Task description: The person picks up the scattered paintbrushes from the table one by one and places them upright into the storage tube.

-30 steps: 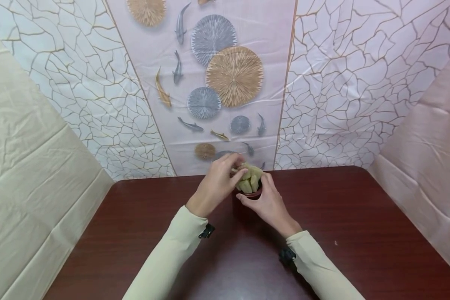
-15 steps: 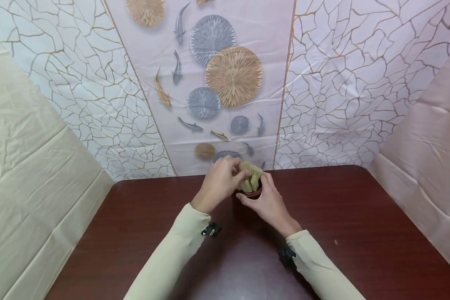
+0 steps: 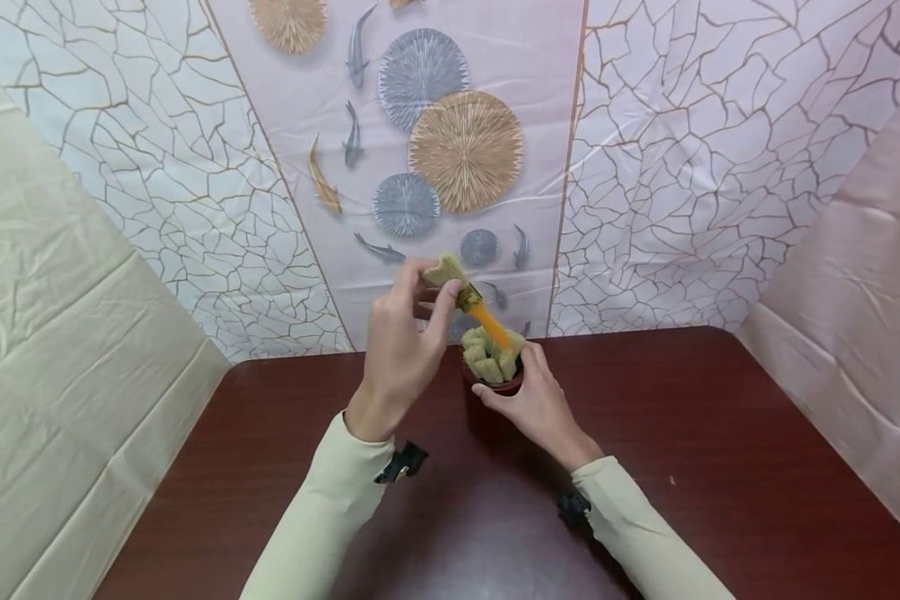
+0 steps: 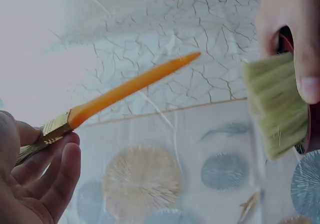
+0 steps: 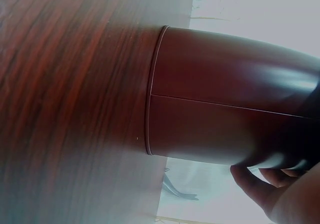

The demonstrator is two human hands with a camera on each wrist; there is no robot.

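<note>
A paintbrush (image 3: 487,323) with an orange handle and pale bristles is pinched near its metal band by my left hand (image 3: 405,342), raised above the table. Its handle slants down to the right, over a dark red cylindrical holder (image 5: 225,98). Several more brushes stand bristles up in that holder, and their pale bristles (image 4: 277,106) crowd its mouth. My right hand (image 3: 536,404) grips the holder near its rim, thumb on the near side. In the right wrist view the holder's base rests on the table. The handles inside it are hidden.
The dark red-brown table (image 3: 292,483) ends just behind the holder at a patterned cloth backdrop (image 3: 465,150). Beige cloth walls (image 3: 60,333) flank both sides. A tiny pale speck (image 3: 672,481) lies on the table right of my right forearm.
My left hand has risen up and left from the bristles, drawing one orange-handled paintbrush out of the holder. My right hand stays in place on the holder.
</note>
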